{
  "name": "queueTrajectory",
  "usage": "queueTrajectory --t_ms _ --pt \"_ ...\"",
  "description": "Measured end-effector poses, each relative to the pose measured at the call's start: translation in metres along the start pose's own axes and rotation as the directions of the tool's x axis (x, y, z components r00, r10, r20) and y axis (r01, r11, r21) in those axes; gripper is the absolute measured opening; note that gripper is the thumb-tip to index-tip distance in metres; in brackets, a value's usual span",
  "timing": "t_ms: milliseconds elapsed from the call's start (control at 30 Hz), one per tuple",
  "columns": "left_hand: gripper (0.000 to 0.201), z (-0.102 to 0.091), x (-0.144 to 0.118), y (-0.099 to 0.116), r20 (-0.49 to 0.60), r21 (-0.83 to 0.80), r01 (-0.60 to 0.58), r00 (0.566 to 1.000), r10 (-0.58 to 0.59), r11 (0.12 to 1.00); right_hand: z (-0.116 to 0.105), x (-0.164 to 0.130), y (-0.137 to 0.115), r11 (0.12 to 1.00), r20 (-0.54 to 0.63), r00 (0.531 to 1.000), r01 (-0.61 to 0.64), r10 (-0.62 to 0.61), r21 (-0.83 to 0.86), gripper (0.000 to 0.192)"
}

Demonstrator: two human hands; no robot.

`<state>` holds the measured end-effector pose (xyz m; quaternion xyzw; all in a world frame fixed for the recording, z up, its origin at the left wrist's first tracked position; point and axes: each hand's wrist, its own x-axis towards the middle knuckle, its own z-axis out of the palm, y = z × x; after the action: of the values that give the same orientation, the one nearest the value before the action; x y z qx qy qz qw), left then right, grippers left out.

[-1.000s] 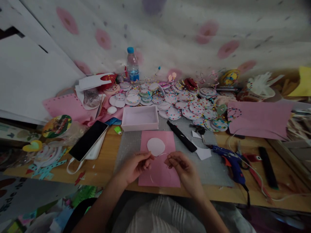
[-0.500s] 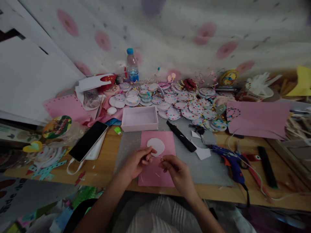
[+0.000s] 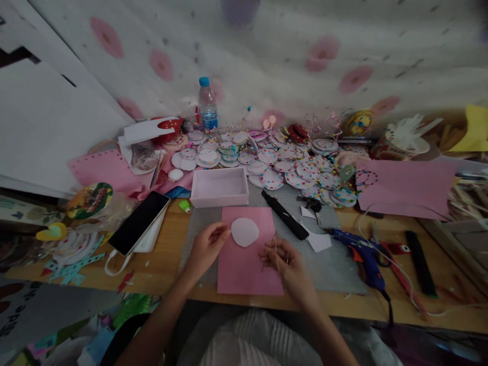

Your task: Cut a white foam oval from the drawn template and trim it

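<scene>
A white paper circle (image 3: 244,232) lies on a pink sheet of card (image 3: 244,272). At the circle's left edge is my left hand (image 3: 209,245), its thumb and fingers pinched together; whether anything is between them is too small to tell. Above the right side of the card, my right hand (image 3: 284,259) has its fingers closed on a thin thread (image 3: 277,249), which loops out past the fingertips. Under the card is a grey cutting mat (image 3: 324,267). An open pale pink box (image 3: 220,200) stands just behind the card.
Many decorated paper discs (image 3: 272,178) are heaped at the back, near a water bottle (image 3: 208,107). A black tool (image 3: 284,214), paper scraps (image 3: 319,241) and a blue glue gun (image 3: 364,254) lie to the right. On the left is a phone (image 3: 139,223).
My hands have moved apart: the left back to the circle's left edge, the right outward with the thread. The circle is now uncovered, and the card's lower right corner shows further right.
</scene>
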<state>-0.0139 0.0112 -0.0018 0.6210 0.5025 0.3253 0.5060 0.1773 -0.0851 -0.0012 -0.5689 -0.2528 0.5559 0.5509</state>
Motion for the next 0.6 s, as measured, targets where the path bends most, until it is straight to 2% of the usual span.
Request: queueTrajectory --t_ms 67,133,200,267,300,367,467,533,600 --pt "0.026 0.001 -0.001 -0.004 0.011 0.079 -0.073 0.997 0.072 0.994 -0.001 0.001 0.001 1.0 -0.027 1.0 -0.014 0.013 -0.021 0.037" --pt "0.027 0.004 -0.002 -0.003 0.061 0.19 -0.195 0.98 0.187 0.962 -0.002 0.002 0.0 0.999 -0.045 0.999 -0.013 0.011 -0.048 0.039" --pt "0.029 0.006 -0.005 0.001 0.182 0.388 -0.369 0.929 0.322 0.844 -0.003 0.004 -0.001 0.998 -0.053 0.999 -0.005 0.001 -0.067 0.041" --pt "0.028 0.008 -0.01 0.007 0.316 0.571 -0.494 0.87 0.379 0.656 -0.003 0.006 -0.002 0.996 -0.059 0.998 0.007 -0.012 -0.084 0.042" --pt "0.029 0.009 -0.012 0.01 0.358 0.623 -0.518 0.855 0.376 0.586 -0.004 0.007 -0.002 0.995 -0.063 0.998 0.014 -0.02 -0.094 0.043" --pt "0.03 0.011 -0.018 0.013 0.412 0.658 -0.553 0.833 0.369 0.512 -0.004 0.009 -0.003 0.993 -0.069 0.997 0.031 -0.039 -0.116 0.043" --pt "0.032 0.013 -0.026 0.013 0.454 0.634 -0.588 0.809 0.373 0.502 -0.005 0.012 -0.002 0.989 -0.07 0.996 0.046 -0.056 -0.141 0.047" --pt "0.032 0.014 -0.032 0.011 0.44 0.644 -0.573 0.819 0.369 0.506 -0.01 0.011 -0.002 0.973 -0.066 0.993 0.077 -0.094 -0.219 0.049" --pt "0.032 0.013 -0.036 0.008 0.407 0.673 -0.546 0.837 0.366 0.499 -0.022 0.008 -0.006 0.914 -0.084 0.978 0.146 -0.191 -0.379 0.048"
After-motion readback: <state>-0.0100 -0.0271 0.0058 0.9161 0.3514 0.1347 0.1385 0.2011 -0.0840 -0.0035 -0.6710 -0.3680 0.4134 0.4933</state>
